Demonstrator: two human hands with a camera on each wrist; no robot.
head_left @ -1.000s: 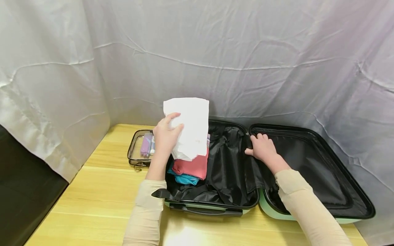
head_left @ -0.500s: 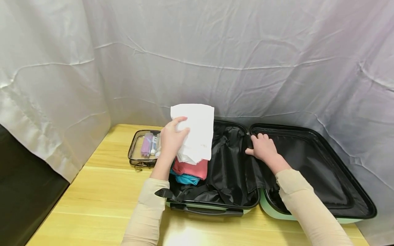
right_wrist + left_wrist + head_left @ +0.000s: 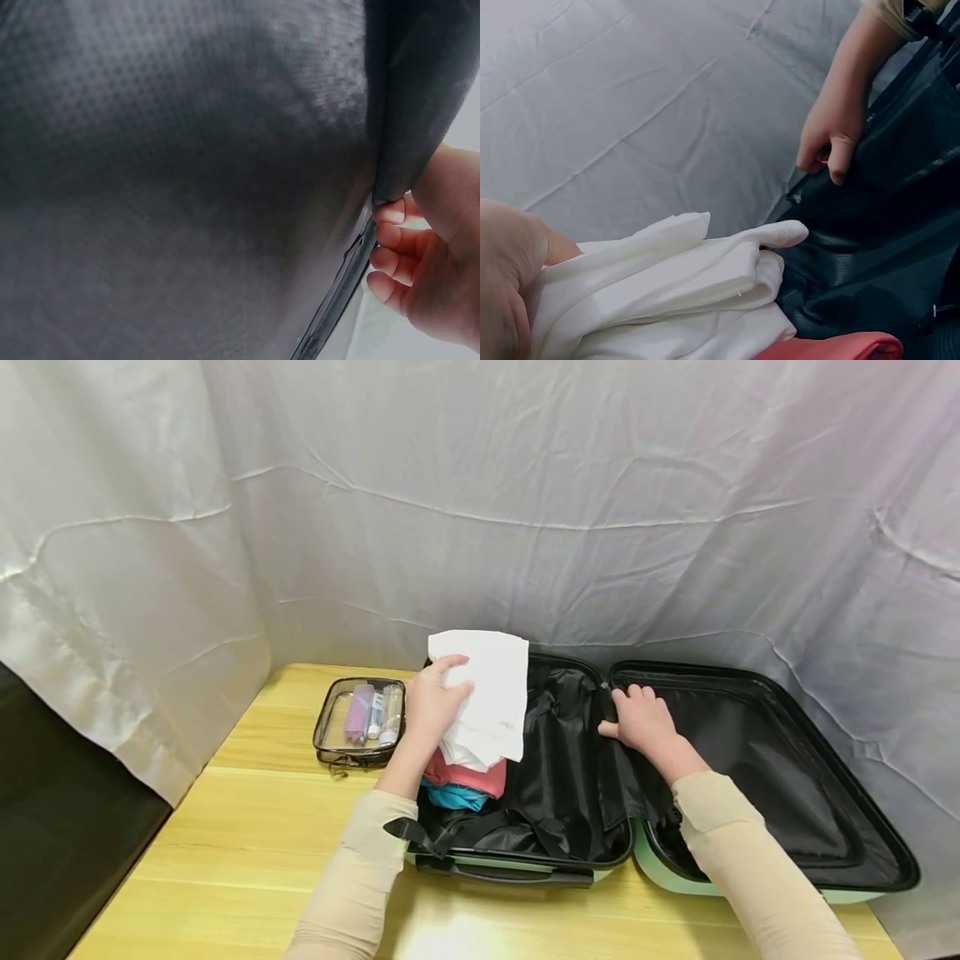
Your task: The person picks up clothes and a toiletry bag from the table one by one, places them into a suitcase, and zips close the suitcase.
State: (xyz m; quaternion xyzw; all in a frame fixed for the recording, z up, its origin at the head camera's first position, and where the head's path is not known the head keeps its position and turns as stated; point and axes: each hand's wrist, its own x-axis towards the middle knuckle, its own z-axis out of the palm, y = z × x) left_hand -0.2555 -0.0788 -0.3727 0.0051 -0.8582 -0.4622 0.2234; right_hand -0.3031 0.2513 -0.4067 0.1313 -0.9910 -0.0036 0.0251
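Observation:
My left hand grips a folded white garment by its left side, thumb and fingers on its edge. The white cloth is folded in layers in the left wrist view, just above a coral folded garment. Under that, a blue garment shows in the left side of the open suitcase. My right hand holds the edge of a black lining flap at the hinge between the two suitcase halves. Curled fingers pinch that flap's edge in the right wrist view.
A clear zip pouch with a purple case, a tube and a bottle lies left of the suitcase. The other suitcase half lies open at right. A strap crosses the front rim. Grey curtain hangs behind the wooden table.
My left hand has carried the white garment right and downward over the coral garment, uncovering more of the clear pouch. My right hand has stayed at the flap.

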